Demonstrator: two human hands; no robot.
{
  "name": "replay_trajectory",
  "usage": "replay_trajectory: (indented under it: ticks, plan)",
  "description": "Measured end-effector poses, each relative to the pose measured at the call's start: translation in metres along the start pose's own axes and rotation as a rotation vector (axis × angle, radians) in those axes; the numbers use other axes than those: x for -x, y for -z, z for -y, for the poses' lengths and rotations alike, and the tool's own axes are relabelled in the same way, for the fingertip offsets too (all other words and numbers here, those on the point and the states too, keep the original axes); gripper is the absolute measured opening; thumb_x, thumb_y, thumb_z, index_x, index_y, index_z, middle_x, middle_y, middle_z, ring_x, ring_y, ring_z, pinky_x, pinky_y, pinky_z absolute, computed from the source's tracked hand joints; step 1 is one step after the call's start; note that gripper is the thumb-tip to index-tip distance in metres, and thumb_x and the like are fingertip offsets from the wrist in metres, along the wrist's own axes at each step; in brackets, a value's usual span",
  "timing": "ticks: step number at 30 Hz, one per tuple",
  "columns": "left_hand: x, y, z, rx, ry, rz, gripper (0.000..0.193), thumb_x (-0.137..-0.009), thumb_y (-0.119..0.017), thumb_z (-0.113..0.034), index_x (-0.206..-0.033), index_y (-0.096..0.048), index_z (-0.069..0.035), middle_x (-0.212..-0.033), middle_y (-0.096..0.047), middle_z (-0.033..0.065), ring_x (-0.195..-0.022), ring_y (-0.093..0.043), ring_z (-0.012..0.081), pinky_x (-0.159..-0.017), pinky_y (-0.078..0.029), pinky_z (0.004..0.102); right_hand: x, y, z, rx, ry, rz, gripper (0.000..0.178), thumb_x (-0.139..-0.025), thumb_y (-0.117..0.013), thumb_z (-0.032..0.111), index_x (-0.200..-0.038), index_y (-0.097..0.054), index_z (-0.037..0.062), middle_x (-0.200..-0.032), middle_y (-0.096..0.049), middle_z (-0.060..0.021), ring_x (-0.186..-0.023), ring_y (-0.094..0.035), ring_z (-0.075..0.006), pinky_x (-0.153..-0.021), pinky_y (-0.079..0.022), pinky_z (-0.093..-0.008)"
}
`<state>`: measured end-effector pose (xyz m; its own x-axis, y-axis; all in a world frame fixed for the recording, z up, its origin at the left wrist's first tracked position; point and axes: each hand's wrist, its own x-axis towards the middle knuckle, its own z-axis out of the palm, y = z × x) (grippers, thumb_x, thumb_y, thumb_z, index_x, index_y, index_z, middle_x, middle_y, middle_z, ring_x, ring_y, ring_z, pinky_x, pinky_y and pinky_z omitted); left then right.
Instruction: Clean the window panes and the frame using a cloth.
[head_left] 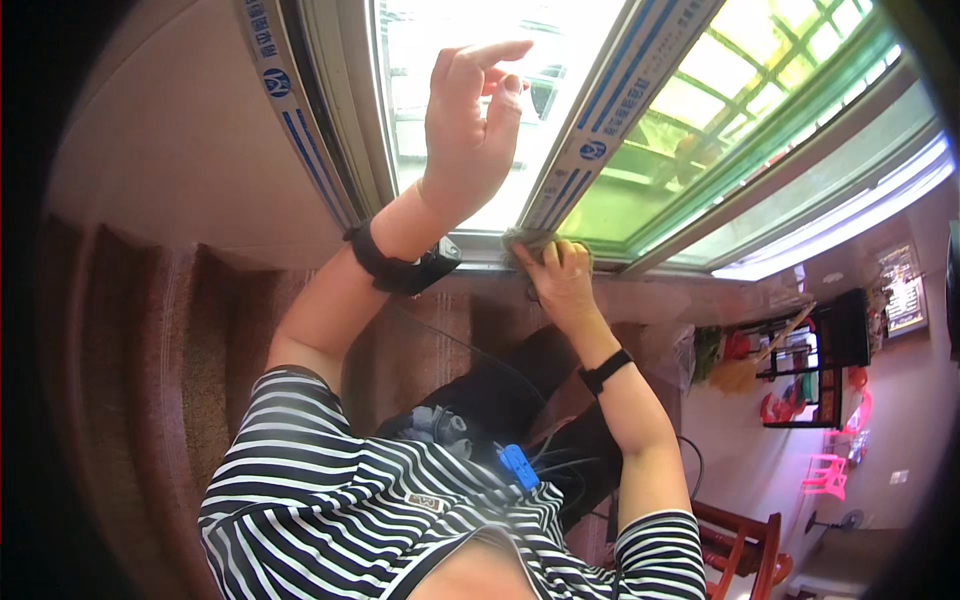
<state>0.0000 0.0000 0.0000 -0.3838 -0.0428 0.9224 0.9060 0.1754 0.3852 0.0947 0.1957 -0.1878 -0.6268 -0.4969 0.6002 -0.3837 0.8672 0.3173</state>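
One sill (482,248) near steps (205,340) bears cloth (522,238), right hand (564,283) gripping it, left hand (468,150) open.

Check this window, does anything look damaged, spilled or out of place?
Nothing looks spilled or damaged. Slightly odd: blue-printed strips run along the window frame, one ending by the cloth at the right hand, perhaps leftover protective film.

R hand (567,284) w/ rag (523,240), L hand (468,150) up
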Motion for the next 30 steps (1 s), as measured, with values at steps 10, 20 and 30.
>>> replay_trajectory:
  ticks: [10, 20, 30]
  plan:
    - [-0.031, -0.033, -0.029, -0.214, -0.193, 0.205, 0.073, -0.088, -0.066, -0.029, -0.139, -0.028, 0.007, -0.119, -0.047, 0.0218, -0.106, -0.045, 0.0298, -0.094, -0.037, 0.0480, 0.040, -0.030, 0.024, -0.051, -0.079, 0.196, 0.053, -0.082, -0.053, 0.018, -0.135, -0.056, 0.0245, -0.110, -0.050, -0.0090, -0.103, -0.047, -0.0295, -0.090, -0.041, -0.0439]
    - [-0.020, -0.064, -0.008, -0.391, -0.278, 0.143, 0.061, -0.091, -0.057, -0.019, -0.139, -0.032, 0.010, -0.128, -0.045, 0.0248, -0.109, -0.044, 0.0347, -0.097, -0.032, 0.0454, -0.035, 0.072, -0.061, -0.657, -0.907, -0.241, 0.048, -0.080, -0.055, -0.004, -0.125, -0.064, 0.0100, -0.106, -0.048, -0.0153, -0.101, -0.047, -0.0302, -0.087, -0.041, -0.0395]
    - [-0.023, -0.072, 0.025, -0.317, -0.512, -0.023, 0.052, -0.099, -0.046, -0.026, -0.135, -0.040, 0.012, -0.130, -0.049, 0.0224, -0.113, -0.044, 0.0306, -0.097, -0.032, 0.0419, -0.069, 0.053, -0.026, -0.101, -0.413, -0.295, 0.047, -0.080, -0.058, 0.006, -0.124, -0.064, 0.0184, -0.114, -0.045, -0.0161, -0.107, -0.044, -0.0332, -0.089, -0.039, -0.0456]
